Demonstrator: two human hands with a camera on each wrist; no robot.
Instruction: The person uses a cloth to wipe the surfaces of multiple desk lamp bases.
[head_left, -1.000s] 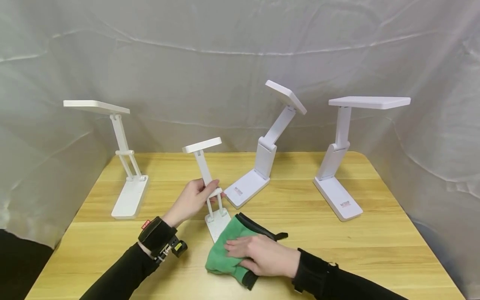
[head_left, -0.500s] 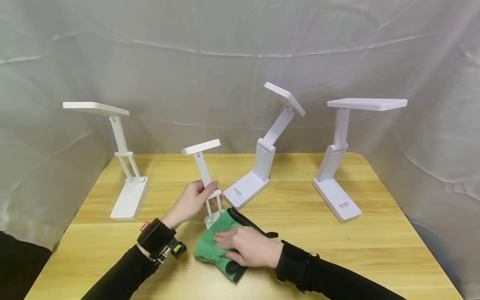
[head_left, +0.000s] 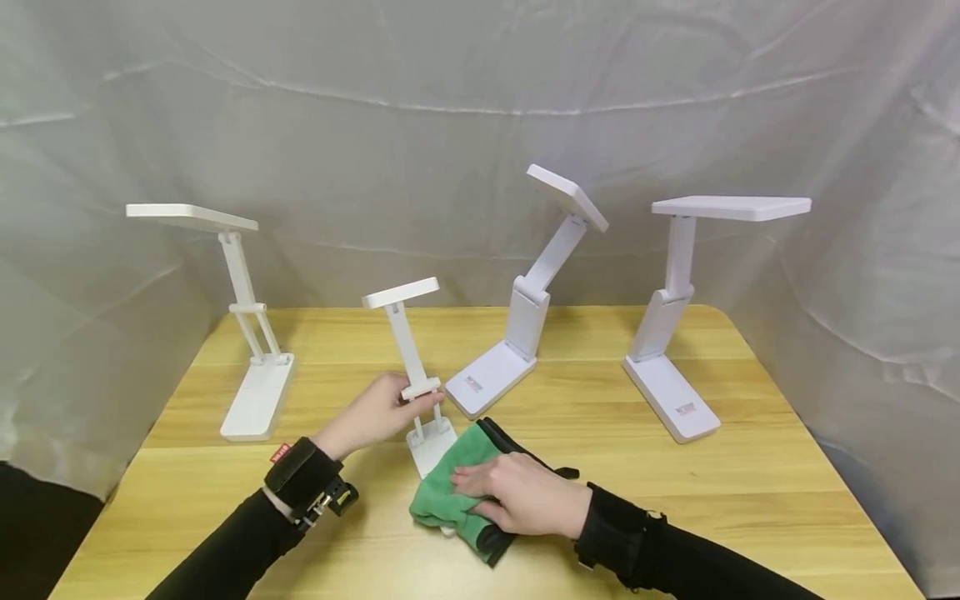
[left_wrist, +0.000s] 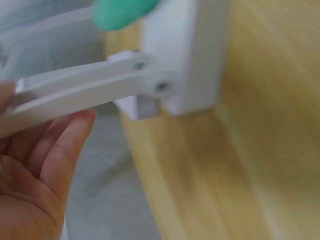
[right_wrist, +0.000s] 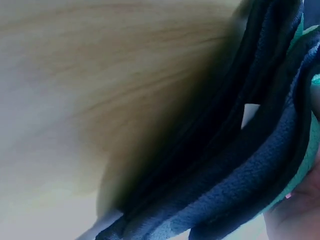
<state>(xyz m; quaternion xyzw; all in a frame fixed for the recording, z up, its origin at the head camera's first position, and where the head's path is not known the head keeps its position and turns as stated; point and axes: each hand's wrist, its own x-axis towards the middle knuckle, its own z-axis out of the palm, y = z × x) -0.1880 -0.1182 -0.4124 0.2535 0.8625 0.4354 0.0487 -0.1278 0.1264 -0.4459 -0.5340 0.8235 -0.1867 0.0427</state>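
Note:
In the head view a small white desk lamp (head_left: 406, 343) stands front centre on the table. My left hand (head_left: 375, 417) holds its double-rod lower arm, thumb just below the hinge. The left wrist view shows the fingers (left_wrist: 65, 150) beside the twin rods (left_wrist: 85, 92). With my right hand (head_left: 528, 493) I hold a folded green cloth (head_left: 453, 479) with dark edging against the front of the lamp's base (head_left: 431, 446), covering that part. Up close in the right wrist view, the cloth's dark folds (right_wrist: 235, 170) hide most of the hand.
Three more white desk lamps stand unfolded behind: one at the left (head_left: 258, 400), one just behind the held lamp (head_left: 491, 379), one at the right (head_left: 671, 400). The nearest has its base close to my left fingertips. A grey fabric sheet (head_left: 480, 183) hangs behind the wooden table (head_left: 750, 500).
The cloth under my right hand slid left over the lamp's base, then back right. My left thumb shifted from the upper post to below the hinge. The lamps stayed in place.

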